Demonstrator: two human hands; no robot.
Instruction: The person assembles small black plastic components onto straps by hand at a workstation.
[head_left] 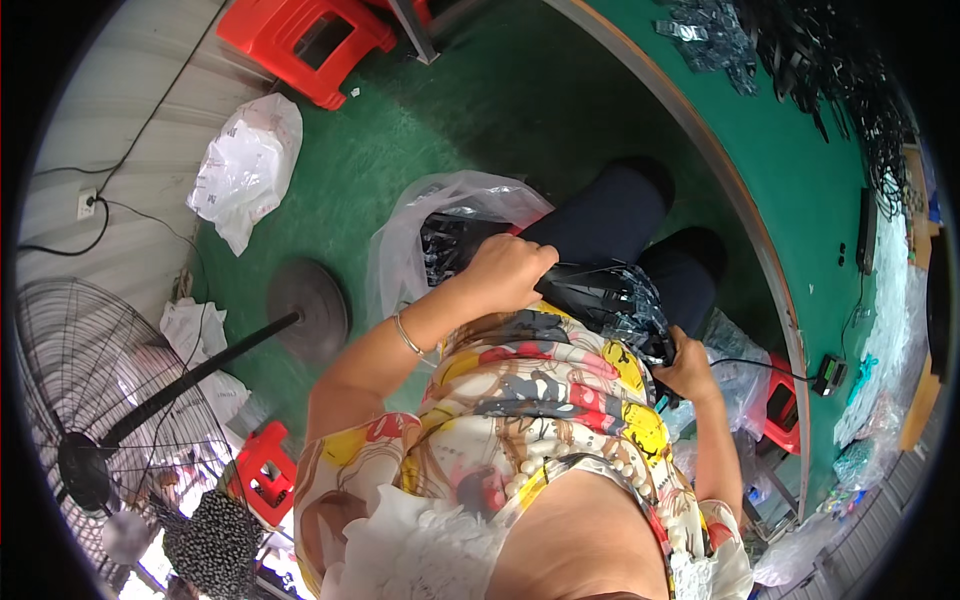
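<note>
A bundle of black strips [602, 296], partly glossy like clear plastic wrap, lies across my lap. My left hand [508, 270] is closed on its left end, fingertips pinched together. At the other end, my right hand [688, 368] grips the shiny, crumpled part near my right thigh. Just beyond my left hand stands an open clear plastic bag [395, 235] with more black wrapped bundles [440, 245] inside. What exactly the strips are is too unclear to tell.
To my right, a green-topped table [740, 150] carries a heap of black strips [840, 70] and plastic-wrapped bundles [712, 45]. A standing fan [90, 470] is at left, its round base [308, 305] on the floor. A red stool [305, 45] and white bag [248, 165] lie ahead.
</note>
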